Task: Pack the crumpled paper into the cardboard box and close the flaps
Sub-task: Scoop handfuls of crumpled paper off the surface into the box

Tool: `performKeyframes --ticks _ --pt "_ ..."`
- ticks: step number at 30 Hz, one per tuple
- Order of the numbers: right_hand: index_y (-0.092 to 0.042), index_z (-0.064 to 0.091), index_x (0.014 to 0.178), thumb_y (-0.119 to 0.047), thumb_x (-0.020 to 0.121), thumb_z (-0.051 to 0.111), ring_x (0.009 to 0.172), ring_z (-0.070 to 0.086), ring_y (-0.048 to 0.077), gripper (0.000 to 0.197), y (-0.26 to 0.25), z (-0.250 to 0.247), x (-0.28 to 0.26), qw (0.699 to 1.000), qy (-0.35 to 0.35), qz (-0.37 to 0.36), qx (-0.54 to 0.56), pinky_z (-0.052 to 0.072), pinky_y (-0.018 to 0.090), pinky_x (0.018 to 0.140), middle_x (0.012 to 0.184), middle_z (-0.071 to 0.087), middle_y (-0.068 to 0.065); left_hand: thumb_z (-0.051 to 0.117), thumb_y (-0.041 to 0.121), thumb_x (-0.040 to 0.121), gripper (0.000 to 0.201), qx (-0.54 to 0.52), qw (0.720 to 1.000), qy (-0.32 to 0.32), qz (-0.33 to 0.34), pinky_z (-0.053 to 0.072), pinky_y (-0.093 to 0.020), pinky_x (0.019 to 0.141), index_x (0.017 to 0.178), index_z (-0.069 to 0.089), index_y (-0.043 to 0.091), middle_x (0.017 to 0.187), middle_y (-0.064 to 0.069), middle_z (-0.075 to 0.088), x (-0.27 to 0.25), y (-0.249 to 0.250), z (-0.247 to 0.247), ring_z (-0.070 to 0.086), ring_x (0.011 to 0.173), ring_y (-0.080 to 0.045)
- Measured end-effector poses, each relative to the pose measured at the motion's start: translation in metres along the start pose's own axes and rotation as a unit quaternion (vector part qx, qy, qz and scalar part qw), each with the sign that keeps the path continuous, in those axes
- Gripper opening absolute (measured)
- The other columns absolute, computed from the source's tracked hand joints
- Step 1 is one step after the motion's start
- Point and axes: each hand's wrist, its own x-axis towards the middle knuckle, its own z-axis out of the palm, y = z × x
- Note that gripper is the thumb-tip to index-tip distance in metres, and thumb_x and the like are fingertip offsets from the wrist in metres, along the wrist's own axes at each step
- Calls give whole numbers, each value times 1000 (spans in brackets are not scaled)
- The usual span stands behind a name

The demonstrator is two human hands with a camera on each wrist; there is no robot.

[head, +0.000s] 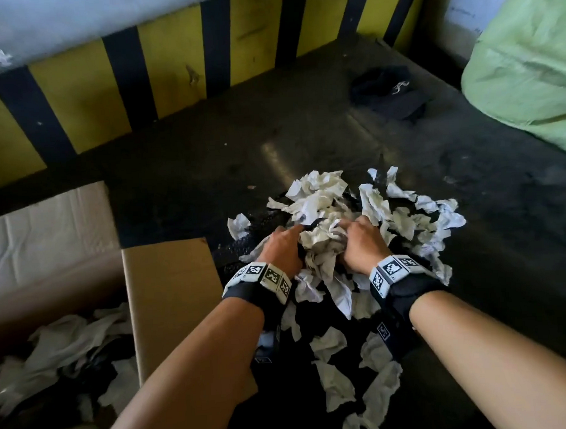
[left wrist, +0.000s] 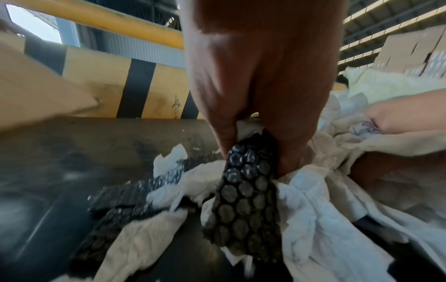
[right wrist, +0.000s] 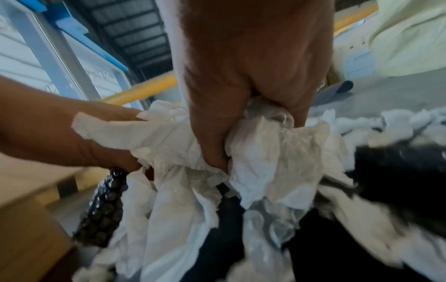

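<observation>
A heap of crumpled white paper (head: 326, 199) mixed with black bubble wrap (left wrist: 246, 194) lies on the dark floor. My left hand (head: 284, 243) grips a bunch of paper and a strip of the bubble wrap at the heap's left side. My right hand (head: 360, 240) grips a wad of white paper (right wrist: 277, 145) beside it. The two hands hold the same clump between them. The open cardboard box (head: 169, 303) stands at the lower left with paper inside and its flaps spread out.
A yellow and black striped barrier (head: 171, 63) runs along the back. A large pale green sack (head: 528, 67) stands at the right. A dark cap (head: 390, 93) lies on the floor behind the heap. Loose paper scraps (head: 334, 380) trail toward me.
</observation>
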Motion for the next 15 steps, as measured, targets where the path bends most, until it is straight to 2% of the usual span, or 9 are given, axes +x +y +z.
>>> performKeyframes --ticks 4,6,8,12,15 --pt "-24 59 124 -11 79 64 108 58 36 47 -22 -35 -19 998 51 -25 19 47 34 95 115 51 13 68 10 82 67 -10 998 46 40 52 -43 97 142 46 27 121 -12 57 -16 12 -36 59 114 -32" --pt "-22 61 116 -15 77 62 104 57 35 40 -36 -53 -34 995 77 -48 32 49 35 96 109 55 13 68 12 83 63 -3 996 61 57 51 -40 98 141 46 24 122 -12 60 -26 17 -55 58 117 -29" --pt "-18 62 111 -12 76 60 102 56 36 35 -53 -68 -50 992 103 -72 34 49 34 93 103 60 15 70 14 83 58 3 993 90 81 50 -37 96 137 48 20 116 -8 63 -39 19 -76 60 114 -28" --pt "-18 63 110 -9 77 59 103 56 35 35 -100 -89 -89 984 142 -103 31 41 24 84 104 65 17 74 17 83 65 -16 983 148 106 51 -34 93 142 46 20 119 -12 60 -81 8 -123 61 111 -27" --pt "-14 65 110 -8 81 57 106 56 36 31 -148 -98 -126 974 164 -152 40 40 25 83 108 68 14 75 27 79 64 -4 975 186 121 52 -35 91 137 49 28 119 -7 62 -116 -14 -162 61 114 -26"
